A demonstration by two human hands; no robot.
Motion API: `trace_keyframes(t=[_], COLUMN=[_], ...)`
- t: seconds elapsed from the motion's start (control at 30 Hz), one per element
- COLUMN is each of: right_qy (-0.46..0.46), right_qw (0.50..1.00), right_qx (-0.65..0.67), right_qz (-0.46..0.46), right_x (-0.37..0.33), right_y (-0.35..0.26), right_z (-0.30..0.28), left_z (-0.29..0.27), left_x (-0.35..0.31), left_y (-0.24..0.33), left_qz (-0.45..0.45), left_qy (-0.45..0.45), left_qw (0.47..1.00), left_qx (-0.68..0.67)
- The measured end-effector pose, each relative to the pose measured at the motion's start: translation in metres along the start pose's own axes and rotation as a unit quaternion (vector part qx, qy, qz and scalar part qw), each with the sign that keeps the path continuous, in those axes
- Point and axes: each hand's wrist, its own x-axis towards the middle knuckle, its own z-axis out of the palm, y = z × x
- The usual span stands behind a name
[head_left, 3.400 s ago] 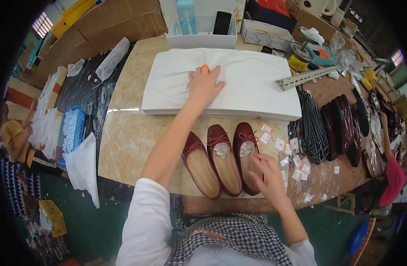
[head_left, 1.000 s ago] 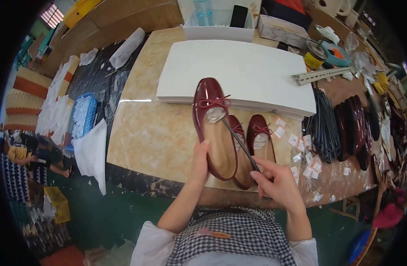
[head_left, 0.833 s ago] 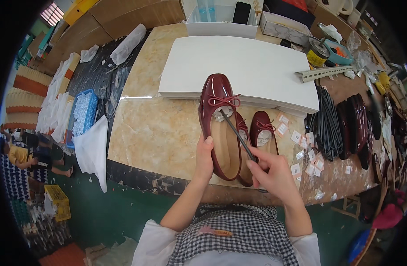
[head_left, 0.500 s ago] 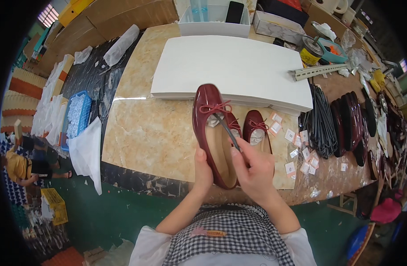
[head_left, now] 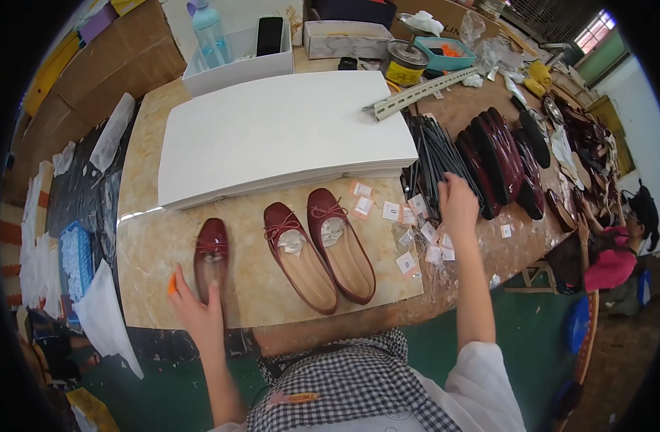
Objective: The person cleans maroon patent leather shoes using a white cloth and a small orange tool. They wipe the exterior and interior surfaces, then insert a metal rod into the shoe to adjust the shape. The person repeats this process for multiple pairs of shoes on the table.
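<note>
My left hand (head_left: 199, 309) is at the near left of the table, thumb at a dark red ballet flat (head_left: 213, 248) and fingers spread apart beside it. One fingertip is orange. This shoe is blurred. To its right lie two more dark red flats, one shoe (head_left: 301, 263) beside the other shoe (head_left: 344, 248), both with bows and crumpled white paper in the toes. My right hand (head_left: 458, 205) is at a bundle of thin black sticks (head_left: 427, 151), fingers curled together on a stick whose grip is partly hidden.
A stack of white sheets (head_left: 279, 137) spans the table behind the shoes, a slotted metal bar (head_left: 423, 93) at its right end. Small labels (head_left: 391, 211) lie near my right hand. Dark red shoes (head_left: 499, 155) stand farther right. A blue basket (head_left: 76, 266) is at left; a co-worker (head_left: 611, 263) sits at right.
The shoe I held in both hands is now at the table's left with my left hand. My right hand has left it and moved right to the black sticks. The view has turned right.
</note>
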Motion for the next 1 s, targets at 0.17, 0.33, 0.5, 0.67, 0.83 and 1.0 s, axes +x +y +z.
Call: trace_keyframes(t=[0.17,0.33,0.5,0.67,0.83,1.0], right_qy=[-0.173,-0.087,-0.101,-0.323,-0.367,-0.296], right_qw=[0.977,0.989,0.961,0.825,0.794,0.833], right_qx=[-0.115,-0.068,0.24,0.461,0.484,0.466], right_qz=[0.05,0.1,0.093,0.047,0.025,0.024], right_x=[0.022,0.023,-0.004,-0.059,-0.064,-0.06], right_y=[0.04,0.041,-0.065,-0.171,-0.195,-0.21], right_z=[0.026,-0.013,-0.049,-0.095,-0.092,-0.091], left_z=[0.02,0.044,0.05,0.043,0.04,0.03], left_x=[0.033,0.005,-0.008,0.022,0.021,0.017], left_y=[0.122,0.085,0.102,0.111,0.109,0.12], left_qz=[-0.169,-0.281,-0.474,-0.354,-0.298,-0.267], left_qy=[-0.346,-0.286,-0.276,-0.165,-0.14,-0.126], left_qw=[0.916,0.788,0.499,0.631,0.664,0.712], left_qx=[-0.114,-0.466,-0.671,-0.67,-0.671,-0.638])
